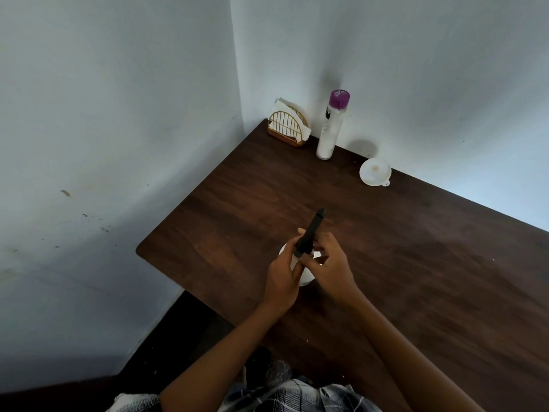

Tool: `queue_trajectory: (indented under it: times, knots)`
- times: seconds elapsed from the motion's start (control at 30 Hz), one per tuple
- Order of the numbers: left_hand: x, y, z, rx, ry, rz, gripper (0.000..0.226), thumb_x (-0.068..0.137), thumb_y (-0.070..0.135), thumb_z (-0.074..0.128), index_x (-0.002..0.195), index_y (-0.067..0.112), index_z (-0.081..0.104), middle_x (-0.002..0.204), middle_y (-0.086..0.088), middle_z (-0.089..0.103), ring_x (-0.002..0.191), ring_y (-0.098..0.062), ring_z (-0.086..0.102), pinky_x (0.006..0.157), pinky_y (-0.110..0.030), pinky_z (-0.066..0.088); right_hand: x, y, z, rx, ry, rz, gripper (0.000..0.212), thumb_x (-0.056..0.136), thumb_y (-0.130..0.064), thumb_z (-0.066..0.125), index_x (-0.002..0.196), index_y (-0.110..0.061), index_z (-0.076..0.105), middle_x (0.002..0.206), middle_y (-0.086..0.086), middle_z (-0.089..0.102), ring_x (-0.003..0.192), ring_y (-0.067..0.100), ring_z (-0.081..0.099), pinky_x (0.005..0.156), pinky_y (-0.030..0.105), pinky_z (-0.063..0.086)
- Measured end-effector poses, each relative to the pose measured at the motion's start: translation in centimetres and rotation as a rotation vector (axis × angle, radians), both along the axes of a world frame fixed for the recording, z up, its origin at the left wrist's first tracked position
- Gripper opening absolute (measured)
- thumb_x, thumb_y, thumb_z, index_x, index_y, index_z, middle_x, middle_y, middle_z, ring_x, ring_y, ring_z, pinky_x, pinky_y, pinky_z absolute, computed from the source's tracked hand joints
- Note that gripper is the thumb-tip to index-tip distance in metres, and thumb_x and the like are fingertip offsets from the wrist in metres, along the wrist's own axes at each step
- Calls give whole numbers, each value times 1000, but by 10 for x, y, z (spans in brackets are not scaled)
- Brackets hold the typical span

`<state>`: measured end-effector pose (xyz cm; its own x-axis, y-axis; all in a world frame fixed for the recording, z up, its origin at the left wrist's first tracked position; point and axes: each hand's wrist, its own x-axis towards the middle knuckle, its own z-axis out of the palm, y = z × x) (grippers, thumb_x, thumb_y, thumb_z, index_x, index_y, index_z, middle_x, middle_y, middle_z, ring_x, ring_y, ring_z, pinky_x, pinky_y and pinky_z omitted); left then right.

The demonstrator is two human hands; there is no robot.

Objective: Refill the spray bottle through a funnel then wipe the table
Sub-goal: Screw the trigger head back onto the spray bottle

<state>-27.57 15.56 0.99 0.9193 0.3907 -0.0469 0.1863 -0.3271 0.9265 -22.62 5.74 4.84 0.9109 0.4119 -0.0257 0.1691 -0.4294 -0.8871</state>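
A white spray bottle (306,279) stands on the dark wooden table (416,278) near its left edge, mostly hidden by my hands. Its black spray head (310,233) points away from me. My left hand (283,275) wraps the bottle's body. My right hand (329,263) has its fingers at the base of the black head. A white funnel (375,172) lies wide side up by the far wall. A tall clear bottle with a purple cap (331,126) holding a white fill stands in the corner.
A gold wire napkin holder (287,126) with white napkins sits in the far corner. Walls close the table on the far side and the left. Dark floor shows at the lower left.
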Motion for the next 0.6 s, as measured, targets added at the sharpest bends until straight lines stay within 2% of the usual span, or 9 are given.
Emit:
queue_trajectory:
  times: [0.07, 0.17, 0.3, 0.37, 0.47, 0.5, 0.6]
  knots:
    - [-1, -3, 1, 1, -7, 16, 35, 95, 26, 51, 130, 25, 48, 115, 16, 52, 106, 5, 47, 82, 6, 34, 1, -2, 0, -8, 5, -3, 43, 81, -10, 69, 123, -14, 56, 121, -2, 57, 111, 11, 54, 91, 25, 47]
    - [-2, -6, 0, 20, -35, 32, 36, 94, 21, 52, 130, 16, 51, 121, 6, 58, 110, 1, 49, 87, 5, 34, 2, 1, 1, -6, -2, -91, 39, 76, -12, 75, 111, -12, 60, 109, -3, 63, 97, 6, 58, 77, 10, 42]
    - [-2, -4, 3, 0, -49, 65, 34, 92, 18, 56, 125, 13, 53, 110, 12, 56, 101, 4, 52, 81, 4, 37, -2, 11, 2, 44, 39, -197, 42, 68, -13, 81, 100, -20, 54, 97, -12, 59, 85, -2, 56, 71, 10, 43]
    - [-1, -2, 5, -4, -49, 56, 32, 92, 19, 57, 123, 17, 53, 105, 16, 54, 94, 10, 51, 77, 3, 39, -3, 13, 2, 66, 61, -216, 44, 67, -13, 82, 99, -21, 52, 94, -14, 57, 84, -3, 55, 68, 9, 44]
    - [-1, 0, 5, 26, -64, 37, 28, 86, 45, 52, 113, 44, 45, 98, 28, 56, 87, 13, 57, 74, -1, 43, -2, 11, 2, 65, 63, -208, 43, 68, -13, 82, 100, -19, 54, 92, -16, 58, 83, -3, 56, 67, 3, 44]
    - [0, 1, 5, 44, -73, 41, 30, 82, 53, 48, 111, 48, 43, 96, 29, 57, 87, 14, 58, 73, -2, 43, -2, 10, 2, 59, 62, -196, 42, 68, -13, 81, 101, -19, 55, 93, -15, 59, 84, -1, 57, 67, 4, 44]
    - [0, 0, 4, 68, -87, 55, 40, 77, 62, 41, 111, 43, 45, 94, 26, 58, 81, 12, 58, 70, -1, 43, 0, 2, 0, 37, 59, -127, 42, 74, -15, 77, 111, -15, 57, 107, -8, 61, 94, 3, 58, 73, 9, 44]
